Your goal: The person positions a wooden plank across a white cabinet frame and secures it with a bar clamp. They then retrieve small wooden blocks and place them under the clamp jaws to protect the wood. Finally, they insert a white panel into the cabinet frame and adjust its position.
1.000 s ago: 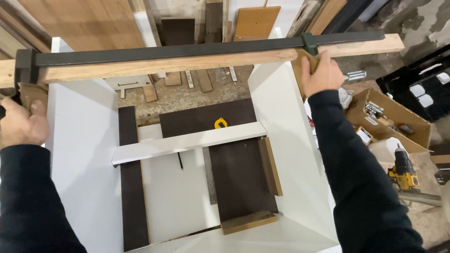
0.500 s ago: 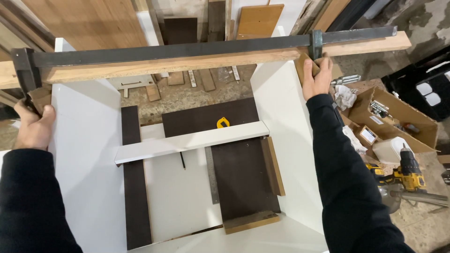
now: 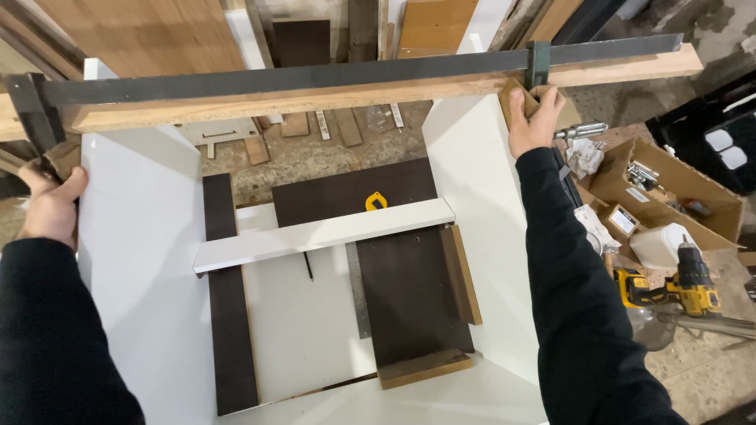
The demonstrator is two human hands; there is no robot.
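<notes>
Spanning the top of a white cabinet carcass, a long dark bar clamp [image 3: 315, 75] lies along a wooden batten [image 3: 299, 98] that rests across the 2 upright white side panels. The right hand [image 3: 531, 118] reaches up at the clamp's sliding jaw, near the right end of the bar; its fingers curl around a small wooden block just below that jaw, pressed against the outer top edge of the right panel [image 3: 480, 205]. The left hand [image 3: 51, 205] sits at the opposite end, below the clamp's fixed head, fingers wrapped closed around a brownish piece at the outer top corner of the left panel [image 3: 134, 236]; what that piece is cannot be told. So the clamp runs between both hands, each gripping just beneath 1 of its ends.

Down inside the carcass, a white rail [image 3: 323, 234] crosses between the panels, with a steel ruler [image 3: 358, 291] and dark brown boards beneath. Well to the right, on the floor, lie a yellow cordless drill [image 3: 669, 291] and a cardboard box [image 3: 669, 189].
</notes>
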